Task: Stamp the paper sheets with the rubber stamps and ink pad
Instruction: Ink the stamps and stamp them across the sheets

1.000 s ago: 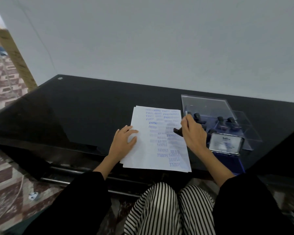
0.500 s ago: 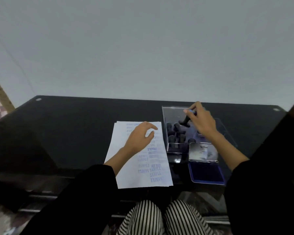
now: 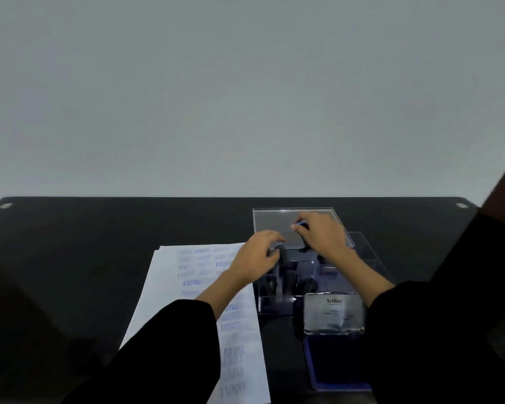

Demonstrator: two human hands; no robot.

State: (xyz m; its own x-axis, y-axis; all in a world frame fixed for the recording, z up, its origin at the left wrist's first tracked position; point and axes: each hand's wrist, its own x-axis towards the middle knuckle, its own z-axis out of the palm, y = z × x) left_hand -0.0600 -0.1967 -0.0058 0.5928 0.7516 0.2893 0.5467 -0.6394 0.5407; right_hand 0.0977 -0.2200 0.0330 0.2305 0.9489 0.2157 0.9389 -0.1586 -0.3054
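Note:
A stack of white paper sheets (image 3: 187, 290) covered in blue stamp prints lies on the black table. To its right stands a clear plastic box (image 3: 274, 306) holding several black rubber stamps (image 3: 290, 279). My left hand (image 3: 255, 256) reaches over the box's left side, and its fingers curl onto the handle of a black stamp (image 3: 283, 253). My right hand (image 3: 322, 236) is over the back of the box and pinches another black stamp with a blue top (image 3: 303, 228). The open blue ink pad (image 3: 333, 367) lies in front of the box, its silver lid (image 3: 333, 316) standing up.
The box's clear lid (image 3: 274, 225) stands upright behind it, close to the grey wall. The black glass table (image 3: 85, 243) stretches left of the papers. My black sleeves cover the near table edge and part of the ink pad.
My left hand left the paper and moved right into the stamp box. My right hand carried its stamp from the paper to the back of the box. My view shifted right.

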